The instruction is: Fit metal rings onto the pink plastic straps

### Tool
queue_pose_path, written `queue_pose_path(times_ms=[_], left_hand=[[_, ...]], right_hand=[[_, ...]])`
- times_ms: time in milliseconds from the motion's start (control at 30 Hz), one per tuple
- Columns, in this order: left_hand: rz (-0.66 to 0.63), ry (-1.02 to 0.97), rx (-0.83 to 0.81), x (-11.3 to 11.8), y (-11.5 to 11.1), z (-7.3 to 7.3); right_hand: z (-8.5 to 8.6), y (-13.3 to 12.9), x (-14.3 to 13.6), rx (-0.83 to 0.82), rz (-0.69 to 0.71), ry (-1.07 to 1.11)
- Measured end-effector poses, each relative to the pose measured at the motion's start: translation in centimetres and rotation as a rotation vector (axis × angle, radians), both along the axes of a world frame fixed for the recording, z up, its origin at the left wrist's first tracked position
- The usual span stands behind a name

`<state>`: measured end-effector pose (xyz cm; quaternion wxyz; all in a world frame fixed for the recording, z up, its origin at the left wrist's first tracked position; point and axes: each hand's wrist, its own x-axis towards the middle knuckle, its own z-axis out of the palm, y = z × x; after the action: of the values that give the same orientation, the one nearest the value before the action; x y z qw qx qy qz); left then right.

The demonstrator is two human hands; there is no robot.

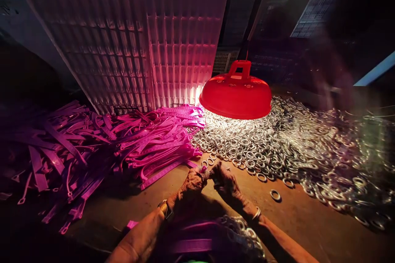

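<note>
Pinching a purple strip (203,169), apparently by its end, in the left hand (194,180), low over the table (296,213), between a purple heap (163,144) and the rings (253,144); holding the right hand (224,177) close beside with bent fingers; cannot tell whether gripping anything there. Probably working the strip's end with both hands, near the lamp (236,94); calling next for a steady left pinch and fine right fingertip work.
</note>
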<state>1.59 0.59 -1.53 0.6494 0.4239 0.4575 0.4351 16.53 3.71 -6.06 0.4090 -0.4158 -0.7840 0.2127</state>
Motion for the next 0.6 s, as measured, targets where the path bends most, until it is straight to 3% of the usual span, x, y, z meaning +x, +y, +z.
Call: queue_pose_path(times_ms=[100,200,333,500,600], left_hand=[[0.008,-0.057,-0.043,-0.8,-0.4,-0.6],[-0.04,-0.162,-0.165,-1.4,-1.3,-0.6],[0.003,-0.264,-0.202,-1.3,-2.7,-1.0],[0.11,-0.444,-0.183,-0.6,-3.0,-2.2],[0.145,-0.379,-0.199,-0.3,-2.4,-1.9]], right_hand=[[-0.1,-0.8,0.1,0.261,0.036,-0.134],[0.5,-1.9,-0.2,0.291,0.118,-0.152],[2.5,-2.1,-0.7,-0.156,0.129,0.184],[5.5,-0.1,0.3,-0.693,0.138,0.735],[5.6,0.4,1.0,-0.859,0.187,0.869]])
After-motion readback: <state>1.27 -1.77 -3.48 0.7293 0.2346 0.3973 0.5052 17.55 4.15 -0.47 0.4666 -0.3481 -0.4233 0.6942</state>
